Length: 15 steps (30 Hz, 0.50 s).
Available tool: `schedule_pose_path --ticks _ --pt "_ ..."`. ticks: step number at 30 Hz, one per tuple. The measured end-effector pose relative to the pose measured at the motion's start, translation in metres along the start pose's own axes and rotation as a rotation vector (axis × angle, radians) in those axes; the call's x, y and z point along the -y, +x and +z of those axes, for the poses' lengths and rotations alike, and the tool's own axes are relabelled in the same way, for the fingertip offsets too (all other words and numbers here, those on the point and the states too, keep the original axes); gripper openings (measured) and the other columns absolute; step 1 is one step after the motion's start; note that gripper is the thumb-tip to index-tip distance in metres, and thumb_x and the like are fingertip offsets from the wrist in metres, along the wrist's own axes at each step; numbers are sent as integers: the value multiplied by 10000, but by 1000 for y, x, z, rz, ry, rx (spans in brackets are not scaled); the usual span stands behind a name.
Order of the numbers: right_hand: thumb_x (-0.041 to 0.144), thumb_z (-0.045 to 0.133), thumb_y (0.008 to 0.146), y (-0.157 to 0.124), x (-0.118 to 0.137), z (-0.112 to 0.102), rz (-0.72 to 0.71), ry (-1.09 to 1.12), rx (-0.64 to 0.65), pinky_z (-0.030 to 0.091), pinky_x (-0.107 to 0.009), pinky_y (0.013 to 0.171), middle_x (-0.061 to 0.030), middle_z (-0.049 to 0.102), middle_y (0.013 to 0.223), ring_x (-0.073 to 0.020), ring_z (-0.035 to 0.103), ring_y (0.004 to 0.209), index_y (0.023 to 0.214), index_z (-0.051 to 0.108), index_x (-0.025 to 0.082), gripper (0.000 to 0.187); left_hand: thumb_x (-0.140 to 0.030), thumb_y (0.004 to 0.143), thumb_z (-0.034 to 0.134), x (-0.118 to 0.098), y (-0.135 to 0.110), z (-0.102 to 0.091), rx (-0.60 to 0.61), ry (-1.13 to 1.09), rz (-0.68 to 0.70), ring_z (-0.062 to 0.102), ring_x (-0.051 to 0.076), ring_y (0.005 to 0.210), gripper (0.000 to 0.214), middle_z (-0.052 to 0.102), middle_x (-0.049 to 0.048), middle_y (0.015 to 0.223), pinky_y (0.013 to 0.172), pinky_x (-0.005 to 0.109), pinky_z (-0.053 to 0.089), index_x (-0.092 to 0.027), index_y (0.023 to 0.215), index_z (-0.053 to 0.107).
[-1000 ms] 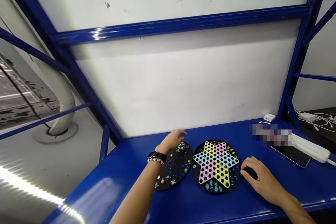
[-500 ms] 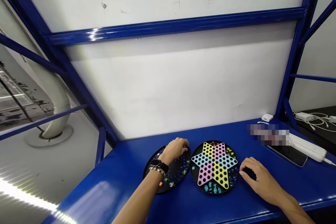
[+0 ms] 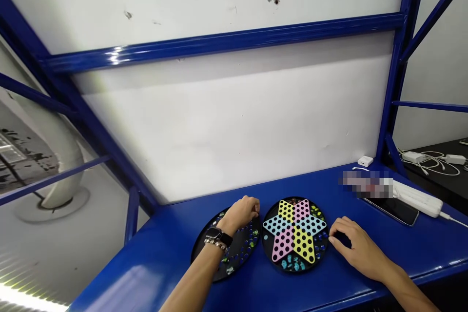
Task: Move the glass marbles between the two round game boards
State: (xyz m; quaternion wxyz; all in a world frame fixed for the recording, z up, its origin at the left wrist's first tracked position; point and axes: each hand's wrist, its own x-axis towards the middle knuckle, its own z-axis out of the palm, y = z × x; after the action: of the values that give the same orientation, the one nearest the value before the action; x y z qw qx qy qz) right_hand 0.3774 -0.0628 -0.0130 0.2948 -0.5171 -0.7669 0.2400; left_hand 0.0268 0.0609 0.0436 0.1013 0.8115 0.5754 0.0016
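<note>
My left hand (image 3: 241,213), with a dark watch and a bead bracelet at the wrist, is over the far right part of a round black tray (image 3: 204,246). Its fingers are bent down and drawn together; anything in them is hidden. Blue and green glass pieces (image 3: 252,243) lie in that tray. Beside it is a round Chinese checkers board (image 3: 294,231), its star in pink, yellow and light blue with dark holes. My right hand (image 3: 356,246) rests at the board's right rim, fingers curved, thumb and index tips slightly apart, near dark blue pieces (image 3: 321,243).
Both round things stand on a blue table (image 3: 164,263) against a white panel. To the right lie a phone (image 3: 393,210), a white power strip (image 3: 419,198) and a small white case (image 3: 365,161). Blue frame bars (image 3: 226,43) cross the panel. White cables (image 3: 435,161) lie beyond the frame.
The view has shifted slightly, so everything appears a little further left. My left hand stays over the tray, its fingertips more hidden. My right hand keeps its place at the board's rim.
</note>
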Motion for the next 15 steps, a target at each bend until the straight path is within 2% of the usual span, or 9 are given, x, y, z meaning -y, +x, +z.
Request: schedule_pose_path --ticks 4,7,12,15 --pt "380 456 985 0 1 -1 2 5 12 438 -489 1044 0 649 881 -191 616 864 858 581 255 218 -199 802 620 -5 -1 -10 -76 -109 37 690 194 766 61 745 34 816 674 270 506 -195 816 679" --pt "371 456 983 0 2 -3 -4 10 13 437 -495 1043 -7 652 885 -198 614 872 864 583 255 209 -291 870 583 -32 12 -12 -170 -232 129 694 189 873 145 751 43 960 766 273 538 -195 930 674" --pt "372 453 987 0 3 -3 -10 1 3 404 -503 1078 -8 647 883 -194 608 869 849 561 249 214 -234 885 565 -94 47 12 -186 -290 290 705 184 935 190 767 36 1023 854 272 541 -207 978 728" --pt "364 454 987 1 4 -4 -13 -5 4 393 -496 1088 1 641 876 -184 608 861 854 559 250 204 -249 919 532 -104 55 32 -192 -257 315 704 212 989 243 769 44 1075 911 318 532 -218 1002 759"
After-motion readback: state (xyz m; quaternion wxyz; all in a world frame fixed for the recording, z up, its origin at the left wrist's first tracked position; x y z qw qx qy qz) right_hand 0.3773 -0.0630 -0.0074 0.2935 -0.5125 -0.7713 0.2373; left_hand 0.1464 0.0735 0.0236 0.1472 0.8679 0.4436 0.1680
